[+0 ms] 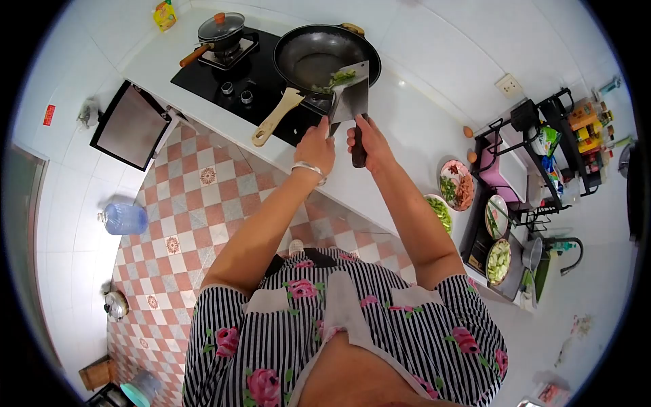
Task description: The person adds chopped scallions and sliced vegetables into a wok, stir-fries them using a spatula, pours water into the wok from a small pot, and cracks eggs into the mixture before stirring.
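Pointing a broad grey steel cleaver with a dark handle [351, 100] forward, running its long axis almost straight ahead, and holding the blade over the near right rim of a round black metal wok [305, 49]. Showing small chopped green pieces [343, 77] at the blade's far left corner, over the wok. Working above a glossy white countertop [400, 136] with a black glass hob [203, 83], having a dark pan with a glass lid [222, 27] farther left and two brown eggs [468, 131] to the right, and standing on pink, white and grey checked floor tiles [180, 203]. Extending both arms forward, wrapping the right hand [373, 144] closed around the handle, and holding the left hand [316, 146] half curled at the blade's near left corner, not showing whether pinching the steel or only touching.
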A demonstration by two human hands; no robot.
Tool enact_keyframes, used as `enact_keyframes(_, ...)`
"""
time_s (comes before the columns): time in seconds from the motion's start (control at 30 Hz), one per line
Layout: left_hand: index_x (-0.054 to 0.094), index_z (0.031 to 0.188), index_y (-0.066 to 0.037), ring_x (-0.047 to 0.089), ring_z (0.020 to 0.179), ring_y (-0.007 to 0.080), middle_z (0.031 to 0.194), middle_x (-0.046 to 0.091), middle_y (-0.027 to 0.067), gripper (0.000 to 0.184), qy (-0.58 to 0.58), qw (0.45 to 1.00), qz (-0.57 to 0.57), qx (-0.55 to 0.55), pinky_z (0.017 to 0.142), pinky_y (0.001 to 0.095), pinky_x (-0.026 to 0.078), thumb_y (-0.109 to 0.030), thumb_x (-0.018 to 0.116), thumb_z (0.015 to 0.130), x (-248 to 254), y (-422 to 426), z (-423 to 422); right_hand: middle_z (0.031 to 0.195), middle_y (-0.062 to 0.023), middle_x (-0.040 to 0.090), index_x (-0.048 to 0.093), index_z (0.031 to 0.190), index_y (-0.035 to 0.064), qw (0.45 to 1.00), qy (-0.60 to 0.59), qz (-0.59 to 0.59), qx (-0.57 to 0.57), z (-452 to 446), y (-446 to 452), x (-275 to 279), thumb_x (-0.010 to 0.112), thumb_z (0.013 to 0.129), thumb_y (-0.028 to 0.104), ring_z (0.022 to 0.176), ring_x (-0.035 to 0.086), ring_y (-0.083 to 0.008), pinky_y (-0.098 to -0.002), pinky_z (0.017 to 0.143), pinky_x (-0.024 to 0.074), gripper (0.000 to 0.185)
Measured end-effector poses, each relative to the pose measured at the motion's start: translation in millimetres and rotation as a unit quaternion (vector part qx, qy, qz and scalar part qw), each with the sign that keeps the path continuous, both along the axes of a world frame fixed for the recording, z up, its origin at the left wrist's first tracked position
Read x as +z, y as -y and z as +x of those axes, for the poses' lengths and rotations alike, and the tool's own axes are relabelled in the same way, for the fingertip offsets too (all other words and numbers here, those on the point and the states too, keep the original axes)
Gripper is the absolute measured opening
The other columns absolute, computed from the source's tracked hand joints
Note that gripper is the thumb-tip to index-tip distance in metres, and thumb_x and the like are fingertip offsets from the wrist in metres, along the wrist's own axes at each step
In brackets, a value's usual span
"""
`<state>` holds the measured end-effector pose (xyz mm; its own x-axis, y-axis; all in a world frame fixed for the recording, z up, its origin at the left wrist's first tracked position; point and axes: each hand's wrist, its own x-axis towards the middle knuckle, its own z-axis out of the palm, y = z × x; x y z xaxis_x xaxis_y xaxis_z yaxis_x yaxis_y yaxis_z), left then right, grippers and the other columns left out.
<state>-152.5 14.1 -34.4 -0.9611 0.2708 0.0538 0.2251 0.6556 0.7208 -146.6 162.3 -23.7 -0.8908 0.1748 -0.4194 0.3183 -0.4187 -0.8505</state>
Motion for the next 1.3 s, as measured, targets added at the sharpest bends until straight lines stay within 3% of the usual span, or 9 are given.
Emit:
enact_keyframes(0.33, 0.045, 0.131, -0.005, 0.053, 0.106, 0.0383, 0.117, 0.055, 0.0241, 0.046, 0.051, 0.996, 0.016, 0.065, 0.088, 0.0426, 0.044, -0.02, 0.052, 0.088, -5.9, -2.1, -41.4, 0.065, -0.0016, 0.048, 0.039, 0.097, 0.0114, 0.996, 0.014, 0.083, -0.014, 13.9, 0.2, 17.6, 0.049, 0.094, 0.027, 0.052, 0.046, -0.0121, -0.0281, 0.046, 0.041, 0.019)
enact_keyframes(0.53, 0.043, 0.131, -0.004, 0.055, 0.102, 0.0357, 0.11, 0.058, 0.0226, 0.046, 0.009, 0.977, 0.213, 0.032, 0.088, 0.0391, 0.043, -0.017, 0.053, 0.089, -35.1, -2.7, -23.0, 0.067, -0.002, 0.049, 0.04, 0.097, 0.0111, 0.994, -0.059, 0.008, -0.091, 60.0, -21.3, 15.9, 0.048, 0.094, 0.026, 0.051, 0.046, -0.012, -0.0279, 0.046, 0.041, 0.017)
enact_keyframes(0.67, 0.038, 0.138, -0.012, 0.035, 0.056, 0.0016, 0.075, 0.043, -0.0059, 0.048, 0.114, 0.908, 0.399, -0.05, 0.048, 0.0159, 0.031, -0.013, 0.05, 0.092, -31.0, -7.9, 48.1, 0.069, -0.0013, 0.046, 0.042, 0.096, 0.0109, 0.987, -0.085, 0.009, -0.137, 137.2, -59.5, 33.9, 0.048, 0.094, 0.026, 0.051, 0.044, -0.0103, -0.0251, 0.047, 0.0397, 0.016)
enact_keyframes(0.83, 0.031, 0.14, -0.004, 0.032, 0.051, 0.0011, 0.078, 0.047, -0.0013, 0.046, 0.148, 0.906, 0.383, -0.107, 0.042, 0.0162, 0.027, -0.012, 0.041, 0.096, -18.0, -45.2, 131.2, 0.069, -0.0018, 0.047, 0.042, 0.104, 0.009, 0.968, -0.157, 0.019, -0.195, 255.2, -129.2, 49.5, 0.048, 0.094, 0.024, 0.05, 0.045, -0.0095, -0.0236, 0.045, 0.039, 0.019)
enact_keyframes(0.93, 0.03, 0.14, -0.001, 0.033, 0.052, 0.0022, 0.082, 0.049, 0.0009, 0.046, 0.123, 0.907, 0.379, -0.137, 0.044, 0.0164, 0.029, -0.011, 0.039, 0.096, -21.4, -88.5, 168.1, 0.069, -0.0003, 0.049, 0.037, 0.13, 0.0053, 0.909, -0.185, 0.207, -0.311, 339.2, -197.7, 60.5, 0.05, 0.093, 0.023, 0.052, 0.044, -0.0069, -0.0211, 0.046, 0.0391, 0.043)
enact_keyframes(1.0, 0.029, 0.14, 0.0, 0.034, 0.052, 0.0023, 0.083, 0.049, 0.0016, 0.046, 0.119, 0.909, 0.373, -0.144, 0.044, 0.0169, 0.03, -0.01, 0.038, 0.096, -31.0, -104.7, 203.1, 0.078, -0.0011, 0.054, 0.038, 0.129, 0.0016, 0.845, -0.128, 0.318, -0.41, 412.0, -243.5, 62.8, 0.055, 0.091, 0.022, 0.057, 0.046, -0.0044, -0.0201, 0.049, 0.0409, 0.046)
enact_keyframes(1.1, 0.029, 0.14, 0.0, 0.035, 0.052, 0.0021, 0.082, 0.049, 0.0014, 0.046, 0.163, 0.895, 0.391, -0.137, 0.044, 0.0169, 0.03, -0.011, 0.038, 0.096, -45.5, -152.7, 241.1, 0.081, -0.0084, 0.063, 0.048, 0.122, 0.0046, 0.687, 0.005, 0.538, -0.487, 502.8, -342.1, 48.9, 0.061, 0.087, 0.019, 0.068, 0.058, -0.0166, -0.0305, 0.063, 0.0483, 0.04)
enact_keyframes(1.2, 0.031, 0.138, -0.004, 0.037, 0.051, 0.0042, 0.086, 0.051, 0.0021, 0.044, 0.235, 0.888, 0.37, -0.14, 0.045, 0.0186, 0.031, -0.014, 0.038, 0.096, -39.0, -202.2, 292.5, 0.083, -0.016, 0.065, 0.047, 0.125, 0.0179, 0.57, 0.237, 0.663, -0.423, 598.9, -422.5, 15.5, 0.057, 0.087, 0.03, 0.076, 0.064, -0.0341, -0.0411, 0.068, 0.0492, 0.04)
enact_keyframes(1.3, 0.034, 0.137, -0.005, 0.039, 0.052, 0.0058, 0.087, 0.053, 0.0029, 0.044, 0.29, 0.872, 0.359, -0.161, 0.046, 0.0195, 0.033, -0.014, 0.04, 0.095, -49.3, -238.8, 332.8, 0.093, -0.0172, 0.065, 0.047, 0.125, 0.0204, 0.568, 0.317, 0.682, -0.333, 663.6, -487.7, -46.3, 0.056, 0.087, 0.03, 0.082, 0.063, -0.0365, -0.046, 0.07, 0.0492, 0.04)
